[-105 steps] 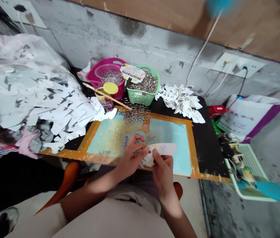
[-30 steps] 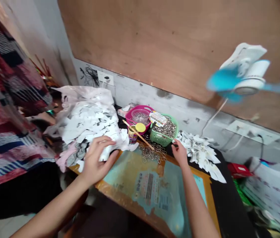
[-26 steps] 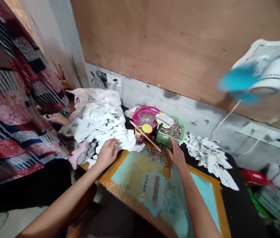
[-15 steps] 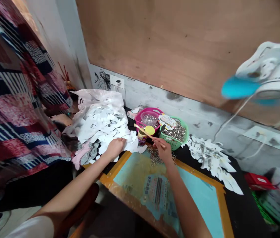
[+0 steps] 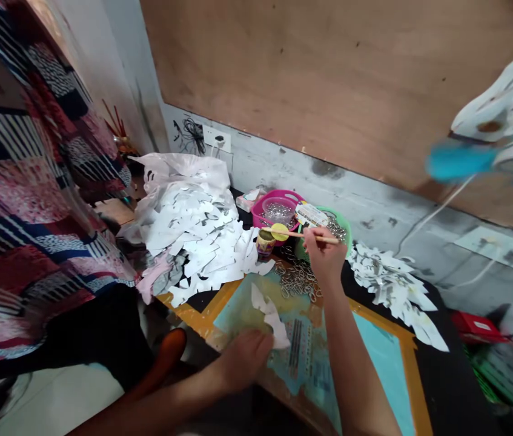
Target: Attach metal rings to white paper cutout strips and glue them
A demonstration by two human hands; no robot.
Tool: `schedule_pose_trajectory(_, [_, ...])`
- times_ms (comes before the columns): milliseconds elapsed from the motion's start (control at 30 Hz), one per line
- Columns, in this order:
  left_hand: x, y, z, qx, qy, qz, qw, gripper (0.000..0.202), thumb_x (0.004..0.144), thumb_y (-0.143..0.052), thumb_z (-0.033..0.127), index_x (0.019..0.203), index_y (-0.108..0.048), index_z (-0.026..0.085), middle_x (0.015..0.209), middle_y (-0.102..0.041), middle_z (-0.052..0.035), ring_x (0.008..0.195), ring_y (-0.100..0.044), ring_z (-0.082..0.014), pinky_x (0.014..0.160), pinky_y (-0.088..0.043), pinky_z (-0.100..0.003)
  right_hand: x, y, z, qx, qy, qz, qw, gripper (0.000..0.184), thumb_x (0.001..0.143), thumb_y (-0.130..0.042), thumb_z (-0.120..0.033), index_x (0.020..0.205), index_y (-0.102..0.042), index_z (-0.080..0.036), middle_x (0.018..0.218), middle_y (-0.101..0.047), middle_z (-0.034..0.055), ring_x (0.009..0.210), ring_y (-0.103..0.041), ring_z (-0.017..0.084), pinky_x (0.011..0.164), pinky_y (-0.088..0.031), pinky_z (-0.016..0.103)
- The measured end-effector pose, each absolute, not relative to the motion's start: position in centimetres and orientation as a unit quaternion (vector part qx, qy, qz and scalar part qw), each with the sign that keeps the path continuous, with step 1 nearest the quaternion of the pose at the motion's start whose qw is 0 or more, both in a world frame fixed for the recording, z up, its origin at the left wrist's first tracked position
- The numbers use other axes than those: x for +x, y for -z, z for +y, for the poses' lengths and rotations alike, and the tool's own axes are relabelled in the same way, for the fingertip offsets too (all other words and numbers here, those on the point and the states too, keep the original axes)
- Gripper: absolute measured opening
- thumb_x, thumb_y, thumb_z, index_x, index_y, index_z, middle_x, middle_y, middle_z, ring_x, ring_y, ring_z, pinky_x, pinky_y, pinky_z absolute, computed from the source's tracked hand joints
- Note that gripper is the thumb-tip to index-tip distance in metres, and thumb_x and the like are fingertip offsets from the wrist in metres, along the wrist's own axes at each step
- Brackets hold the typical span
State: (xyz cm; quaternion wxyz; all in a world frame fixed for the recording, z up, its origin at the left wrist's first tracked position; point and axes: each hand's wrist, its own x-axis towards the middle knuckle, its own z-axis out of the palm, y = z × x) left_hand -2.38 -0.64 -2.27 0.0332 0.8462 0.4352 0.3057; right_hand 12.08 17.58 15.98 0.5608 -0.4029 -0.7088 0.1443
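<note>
Looks like the stick-and-tin step to me: right hand [image 5: 324,254] clamped round a wooden stick [image 5: 299,235], far end at the tin's [image 5: 265,246] mouth, arm stretched out. Left hand [image 5: 247,358] is low, fingers curled, pinching the near end of a white cutout [image 5: 271,313] over the bench [image 5: 449,384]; can't tell if they touch. I'd say the next move calls for a steady wrist.

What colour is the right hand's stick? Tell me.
The stick is light tan, clearest in the head view.
</note>
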Motion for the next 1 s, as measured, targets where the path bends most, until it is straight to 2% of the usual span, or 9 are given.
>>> schedule_pose_trajectory(200, [-0.3, 2.1, -3.6, 0.892, -0.227, 0.383, 0.077, 0.012, 0.089, -0.047, 0.013, 0.098, -0.054, 0.017, 0.088, -0.065, -0.0099, 0.084, -0.061, -0.0237, 0.081, -0.052, -0.038, 9.4, -15.4, 18.7, -0.392, -0.03, -0.806, 0.442, 0.033, 0.095, -0.049, -0.042, 0.083, -0.072, -0.021, 0.074, -0.074, 0.0041, 0.064, -0.067, 0.017, 0.06, -0.044, 0.025])
schedule_pose_trajectory(367, [-1.0, 0.5, -3.5, 0.888, -0.202, 0.391, 0.131, 0.033, 0.089, -0.055, 0.024, 0.12, -0.051, 0.015, 0.103, -0.066, -0.0105, 0.094, -0.061, -0.025, 0.086, -0.051, -0.038, 7.1, -14.3, 21.2, -0.379, -0.035, -0.833, 0.402, 0.043, 0.095, -0.049, -0.041, 0.059, -0.064, -0.021, 0.056, -0.067, 0.0046, 0.053, -0.063, 0.017, 0.061, -0.045, 0.027])
schedule_pose_trajectory(500, [-1.6, 1.4, -3.3, 0.903, -0.234, 0.35, 0.087, 0.014, 0.094, -0.048, 0.017, 0.104, -0.058, 0.017, 0.097, -0.067, -0.0078, 0.089, -0.061, -0.0222, 0.082, -0.051, -0.036, 8.5, -14.7, 21.3, -0.432, -0.077, -0.761, 0.477, 0.051, 0.098, -0.042, -0.046, 0.063, -0.066, -0.019, 0.054, -0.067, 0.0046, 0.05, -0.064, 0.016, 0.061, -0.05, 0.028])
schedule_pose_trajectory(633, [-2.7, 1.2, -3.1, 0.873, -0.31, 0.369, 0.075, 0.018, 0.094, -0.042, 0.01, 0.094, -0.06, 0.015, 0.111, -0.067, -0.0107, 0.097, -0.061, -0.0218, 0.088, -0.05, -0.036, 11.5, -15.3, 20.2, -0.484, -0.195, -0.616, 0.59, 0.049, 0.092, -0.05, -0.056, 0.071, -0.068, -0.016, 0.052, -0.065, 0.0026, 0.044, -0.062, 0.015, 0.052, -0.053, 0.026])
schedule_pose_trajectory(733, [-3.6, -1.2, -2.7, 0.876, -0.275, 0.36, 0.164, 0.016, 0.094, -0.052, 0.03, 0.099, -0.061, 0.018, 0.123, -0.064, -0.0108, 0.113, -0.057, -0.0258, 0.1, -0.046, -0.042, 13.4, -14.7, 19.7, -0.487, -0.28, -0.54, 0.627, 0.049, 0.088, -0.055, -0.06, 0.071, -0.067, -0.016, 0.051, -0.064, 0.0016, 0.039, -0.057, 0.014, 0.044, -0.052, 0.026])
schedule_pose_trajectory(767, [-3.7, -2.1, -2.4, 0.881, -0.257, 0.347, 0.193, 0.026, 0.092, -0.056, 0.04, 0.105, -0.061, 0.019, 0.125, -0.063, -0.011, 0.119, -0.055, -0.0284, 0.104, -0.043, -0.046, 14.0, -14.3, 19.6, -0.484, -0.304, -0.516, 0.638, 0.048, 0.087, -0.056, -0.06, 0.071, -0.066, -0.016, 0.05, -0.064, 0.0012, 0.037, -0.055, 0.013, 0.041, -0.051, 0.026])
schedule_pose_trajectory(833, [-3.7, -3.4, -1.6, 0.874, -0.241, 0.349, 0.237, 0.037, 0.091, -0.058, 0.046, 0.117, -0.058, 0.02, 0.125, -0.062, -0.0113, 0.12, -0.055, -0.0284, 0.105, -0.043, -0.045, 15.1, -13.4, 19.4, -0.473, -0.35, -0.457, 0.668, 0.046, 0.084, -0.061, -0.059, 0.07, -0.066, -0.015, 0.049, -0.062, 0.0002, 0.036, -0.053, 0.012, 0.038, -0.048, 0.025])
schedule_pose_trajectory(933, [-3.1, -3.4, 0.4, 0.856, -0.251, 0.394, 0.223, 0.027, 0.095, -0.051, 0.03, 0.119, -0.056, 0.018, 0.127, -0.059, -0.0123, 0.121, -0.055, -0.0251, 0.103, -0.046, -0.039, 17.0, -11.8, 18.8, -0.455, -0.403, -0.373, 0.701, 0.044, 0.081, -0.066, -0.058, 0.07, -0.063, -0.015, 0.046, -0.059, -0.002, 0.036, -0.051, 0.01, 0.035, -0.045, 0.021])
schedule_pose_trajectory(1000, [-2.6, -2.2, 1.9, 0.869, -0.237, 0.394, 0.179, 0.023, 0.095, -0.048, 0.02, 0.115, -0.058, 0.018, 0.135, -0.055, -0.0129, 0.13, -0.049, -0.0257, 0.109, -0.041, -0.042, 18.4, -11.0, 18.0, -0.445, -0.429, -0.352, 0.703, 0.044, 0.079, -0.068, -0.057, 0.069, -0.061, -0.015, 0.045, -0.055, -0.0048, 0.035, -0.049, 0.008, 0.034, -0.042, 0.018])
